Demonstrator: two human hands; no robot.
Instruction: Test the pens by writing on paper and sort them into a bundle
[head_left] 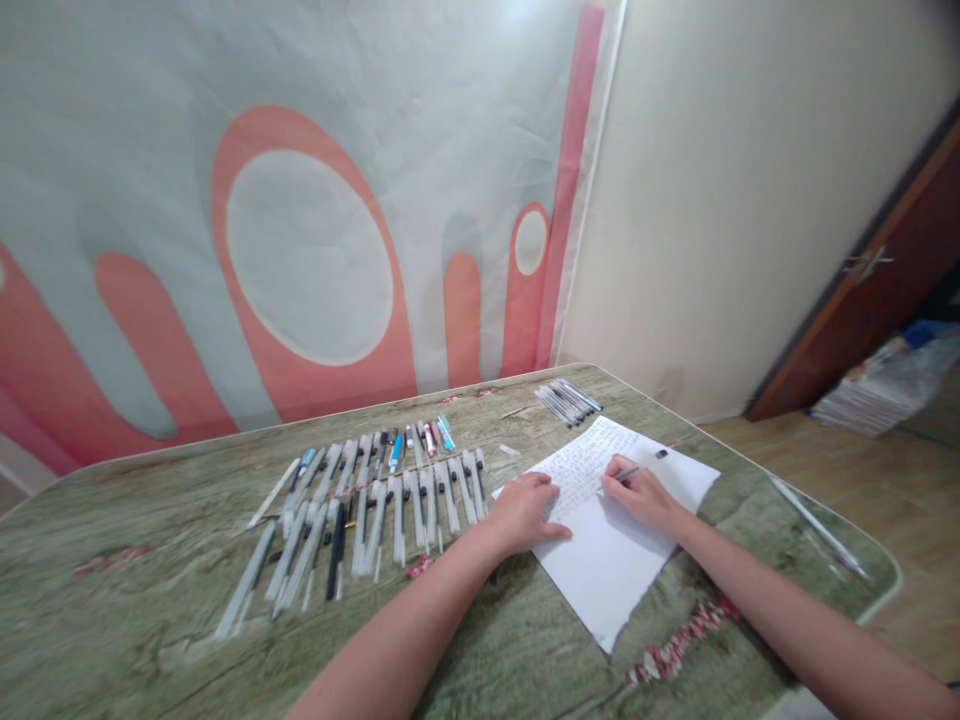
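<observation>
A white sheet of paper (607, 575) lies at a slant on the table, its upper part covered in rows of handwriting. My right hand (637, 495) is closed around a pen (626, 474), whose tip rests at or near the written lines; the exact contact is too small to make out. A black pen cap (661, 454) shows on the paper just beyond that hand. My left hand (529, 515) lies flat on the left edge of the sheet, fingers spread and holding nothing.
Disassembled pen parts and clear tubes (375, 520) lie in two rows to the left. Several pens (568, 402) are bunched beyond the paper. A small white piece (508, 450) sits between them. Clear plastic packaging (817, 525) lies by the right edge of the wood-patterned table (112, 620).
</observation>
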